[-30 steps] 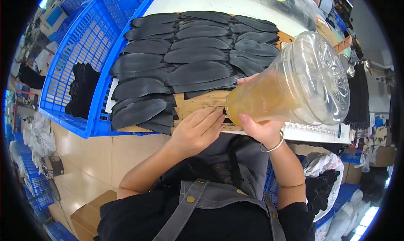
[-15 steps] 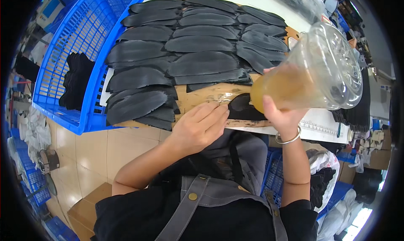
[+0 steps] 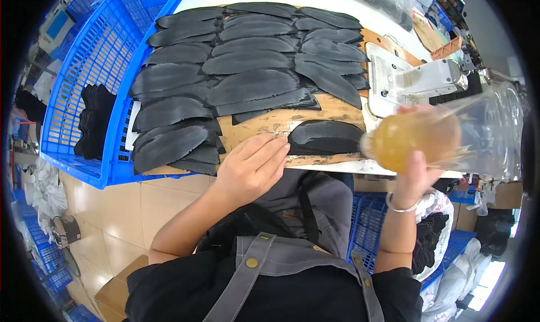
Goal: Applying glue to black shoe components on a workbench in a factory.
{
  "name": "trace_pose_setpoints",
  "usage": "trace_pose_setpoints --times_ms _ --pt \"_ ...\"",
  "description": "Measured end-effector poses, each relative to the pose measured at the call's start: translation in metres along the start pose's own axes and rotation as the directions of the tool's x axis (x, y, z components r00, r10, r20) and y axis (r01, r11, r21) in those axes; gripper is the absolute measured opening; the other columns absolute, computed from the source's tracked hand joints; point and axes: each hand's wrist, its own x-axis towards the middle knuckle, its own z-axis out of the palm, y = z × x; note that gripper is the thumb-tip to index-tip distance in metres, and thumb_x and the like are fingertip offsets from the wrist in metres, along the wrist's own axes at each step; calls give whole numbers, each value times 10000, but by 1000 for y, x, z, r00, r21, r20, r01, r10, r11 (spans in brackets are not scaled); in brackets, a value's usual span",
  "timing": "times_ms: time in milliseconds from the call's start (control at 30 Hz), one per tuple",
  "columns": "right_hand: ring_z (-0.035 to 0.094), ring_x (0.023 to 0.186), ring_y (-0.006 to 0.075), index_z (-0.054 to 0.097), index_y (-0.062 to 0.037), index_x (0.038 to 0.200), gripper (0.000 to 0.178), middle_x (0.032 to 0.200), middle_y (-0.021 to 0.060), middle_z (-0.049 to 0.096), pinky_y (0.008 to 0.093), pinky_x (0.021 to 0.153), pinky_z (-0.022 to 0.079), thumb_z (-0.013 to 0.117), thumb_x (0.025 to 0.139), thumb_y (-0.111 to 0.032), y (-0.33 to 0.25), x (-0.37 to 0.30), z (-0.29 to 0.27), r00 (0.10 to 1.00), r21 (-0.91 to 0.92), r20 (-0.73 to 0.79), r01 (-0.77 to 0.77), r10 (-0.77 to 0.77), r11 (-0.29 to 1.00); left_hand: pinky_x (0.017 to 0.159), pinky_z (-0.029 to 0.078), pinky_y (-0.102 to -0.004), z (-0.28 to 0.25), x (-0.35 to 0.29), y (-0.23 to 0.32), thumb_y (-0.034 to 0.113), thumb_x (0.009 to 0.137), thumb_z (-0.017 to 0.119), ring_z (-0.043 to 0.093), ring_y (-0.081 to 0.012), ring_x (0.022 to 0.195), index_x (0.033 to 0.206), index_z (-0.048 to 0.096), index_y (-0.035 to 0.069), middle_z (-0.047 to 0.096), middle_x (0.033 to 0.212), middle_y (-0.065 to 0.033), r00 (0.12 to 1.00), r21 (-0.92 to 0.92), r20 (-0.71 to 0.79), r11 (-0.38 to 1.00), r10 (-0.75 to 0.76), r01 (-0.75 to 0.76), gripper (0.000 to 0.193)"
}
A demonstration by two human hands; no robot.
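Note:
A black curved flat piece (image 3: 326,143), with a greyish wet sheen along it, lies at the near edge of a brown board (image 3: 270,121). My left hand (image 3: 253,167) has its fingers pressed together, the tips on the left end of that piece. My right hand (image 3: 419,181) is wrapped round a clear plastic bottle (image 3: 484,136) with amber liquid in its narrow end. The bottle is tilted on its side, blurred, its narrow end just off the piece's right tip. Farther back, overlapping rows of similar black pieces (image 3: 253,85) cover the board, many coated in dull grey.
At the left stands a blue plastic basket (image 3: 107,173) with a stack of black wavy-edged parts (image 3: 98,119). A white sewing machine (image 3: 427,77) sits right of the board. Clear plastic bags (image 3: 388,1) lie at the table's far side. Another blue crate (image 3: 360,232) is below, by my right arm.
My right hand and the bottle have moved right, away from the piece, uncovering its sheen and the sewing machine. My left hand stays at the piece's left end. The view has shifted slightly.

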Motion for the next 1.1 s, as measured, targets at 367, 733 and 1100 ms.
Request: trace_pose_setpoints --times_ms 367,733,1100 --pt "488 1076 252 281 -27 1309 757 1138 144 484 376 919 401 690 696 -203 49 -24 49 778 -119 617 246 -123 962 798 493 -330 -4 2 5 34 660 658 579 -237 919 896 640 -26 613 987 -93 998 21 67 1000 -18 16 244" --pt "564 994 243 429 7 1200 571 1073 148 566 357 859 463 677 697 -101 32 -22 -61 987 -468 153 36 41 883 780 489 -333 -1 9 4 33 666 655 586 -244 893 897 633 -30 623 944 -99 998 10 61 1000 -3 3 241" --pt "513 1060 246 467 -33 1197 534 1088 103 553 439 919 418 485 848 -437 68 -34 -85 817 786 -144 -249 558 566 834 398 -381 31 88 35 221 671 723 525 -267 969 921 603 45 562 1042 -87 972 -153 221 987 84 -51 328"
